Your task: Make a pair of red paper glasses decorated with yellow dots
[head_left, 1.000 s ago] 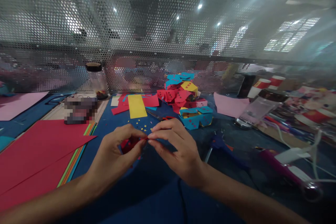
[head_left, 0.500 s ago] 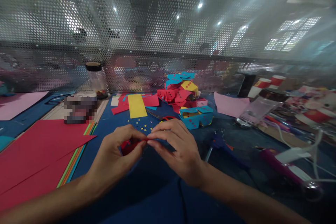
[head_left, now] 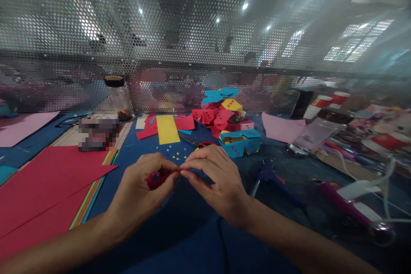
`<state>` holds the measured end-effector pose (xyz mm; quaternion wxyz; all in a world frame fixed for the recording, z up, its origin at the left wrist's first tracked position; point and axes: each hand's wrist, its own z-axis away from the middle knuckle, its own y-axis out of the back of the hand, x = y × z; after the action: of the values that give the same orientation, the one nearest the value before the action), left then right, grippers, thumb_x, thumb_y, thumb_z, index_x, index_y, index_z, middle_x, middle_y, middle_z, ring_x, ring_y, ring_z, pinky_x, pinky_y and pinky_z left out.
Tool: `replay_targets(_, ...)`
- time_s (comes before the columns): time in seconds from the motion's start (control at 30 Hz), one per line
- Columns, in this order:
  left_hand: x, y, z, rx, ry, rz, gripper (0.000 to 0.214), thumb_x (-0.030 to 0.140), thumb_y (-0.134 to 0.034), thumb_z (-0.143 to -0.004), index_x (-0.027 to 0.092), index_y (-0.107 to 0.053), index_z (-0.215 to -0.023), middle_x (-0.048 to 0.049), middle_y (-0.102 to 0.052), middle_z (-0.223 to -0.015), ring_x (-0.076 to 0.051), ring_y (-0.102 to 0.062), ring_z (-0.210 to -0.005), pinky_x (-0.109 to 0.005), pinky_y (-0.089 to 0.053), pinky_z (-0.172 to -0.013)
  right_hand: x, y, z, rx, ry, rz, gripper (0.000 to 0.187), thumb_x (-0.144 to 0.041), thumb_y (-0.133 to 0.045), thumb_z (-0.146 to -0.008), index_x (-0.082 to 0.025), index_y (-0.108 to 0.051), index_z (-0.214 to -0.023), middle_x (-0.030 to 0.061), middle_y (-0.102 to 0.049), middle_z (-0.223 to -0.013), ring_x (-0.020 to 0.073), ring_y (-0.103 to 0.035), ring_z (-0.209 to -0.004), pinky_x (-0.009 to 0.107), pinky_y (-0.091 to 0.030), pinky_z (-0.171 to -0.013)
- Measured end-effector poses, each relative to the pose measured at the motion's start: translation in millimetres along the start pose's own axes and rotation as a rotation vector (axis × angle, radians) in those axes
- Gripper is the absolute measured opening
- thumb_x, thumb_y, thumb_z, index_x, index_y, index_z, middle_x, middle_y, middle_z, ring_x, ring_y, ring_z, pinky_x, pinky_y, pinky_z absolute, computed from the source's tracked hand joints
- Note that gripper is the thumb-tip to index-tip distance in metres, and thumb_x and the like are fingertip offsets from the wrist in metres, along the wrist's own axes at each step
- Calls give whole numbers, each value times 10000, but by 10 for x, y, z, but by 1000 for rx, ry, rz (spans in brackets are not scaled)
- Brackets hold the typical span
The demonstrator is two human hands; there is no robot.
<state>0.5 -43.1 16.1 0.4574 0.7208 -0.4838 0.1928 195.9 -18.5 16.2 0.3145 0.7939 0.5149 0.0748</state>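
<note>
Between my two hands is a small red paper piece (head_left: 157,181), mostly hidden by the fingers. My left hand (head_left: 144,184) curls around it, thumb and fingertips pinched on its right end. Meeting them there, the thumb and fingertips of my right hand (head_left: 218,180) pinch the same end. Just beyond the hands lie scissors (head_left: 205,144) with red handles, a yellow paper strip (head_left: 168,129) and tiny yellow paper bits (head_left: 175,154). A blue folded paper shape (head_left: 239,143) with red dots sits past my right hand.
A pile of dotted paper shapes (head_left: 221,113) stands at the back. Large red sheets (head_left: 48,188) lie left, near a lidded jar (head_left: 118,100). On the right are a blue glue gun (head_left: 276,184), a tipped clear jar (head_left: 316,135) and a purple device with a cord (head_left: 349,207).
Both hands hold nearly the same pose and place. The red paper piece has shifted very slightly within my left hand.
</note>
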Motion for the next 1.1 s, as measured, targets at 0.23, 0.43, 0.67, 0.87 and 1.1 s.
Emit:
replay_targets(0.23,-10,-3,1,15,15,-23,115,195,-633,-866,233,-703,-783,20,-664,-692,-146,-637,-669,-264,-491,-605,-8,-7,-12,-5,-18,-10,25,-208,-671,-947,-189,-679,-961,44,-722,-928,183,-665,-898,347,-478,-833)
replay_targets(0.43,-19,-9,17,18,65,-17,92,210,-650,-846,233,-700,-773,11,-669,-699,-151,-636,-655,-218,-463,-486,2,-14,9,-63,-57,-10,43,-222,-640,-974,-190,-668,-964,42,-715,-951,186,-653,-924,349,-450,-871)
replay_targets(0.67,-19,-11,4,-15,71,-29,78,231,-658,-853,235,-715,-800,12,-680,-709,-144,-610,-623,-234,-448,-500,23,-48,13,-112,-99,-12,191,-288,-514,-1040,-186,-617,-918,56,-684,-928,196,-635,-916,343,-455,-835)
replay_targets(0.87,-1,28,-4,-49,72,-61,138,288,-615,-895,243,-717,-813,0,-735,-781,-185,-648,-766,-317,-486,-712,44,-64,2,-122,-177,-73,297,-403,-469,-1046,-194,-590,-873,54,-662,-891,190,-616,-882,338,-469,-803)
replay_targets(1.1,-30,24,-23,-28,62,-75,178,229,-599,-873,231,-679,-714,20,-662,-651,-150,-576,-628,-278,-440,-602,64,-44,-33,-182,-330,-255,275,-414,-536,-1017,-196,-601,-862,39,-658,-902,170,-618,-867,307,-493,-787)
